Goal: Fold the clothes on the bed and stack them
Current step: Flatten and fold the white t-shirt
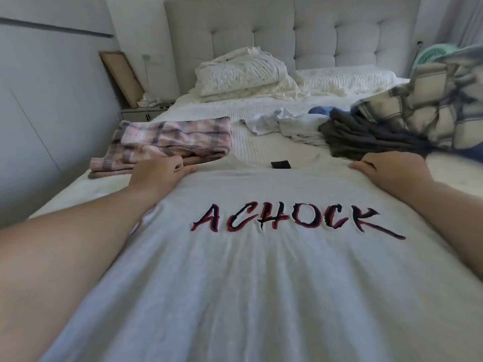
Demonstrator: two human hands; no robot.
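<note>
Under both hands [392, 167] lies the grey T-shirt [261, 270].

This is a bedroom in a home. A big bed [209, 118] with a white cover fills most of the room. Behind it stands a soft grey headboard [287, 35] with button dents in it. Two white pillows [235, 74] lie at the top of the bed. Clothes are spread on the cover, like a folded pink checked piece [170, 142] and a dark grey heap [366, 137]. A small bedside table [141, 113] sits by the wall, and a green fan [431, 56] peeks out at the right.
</note>
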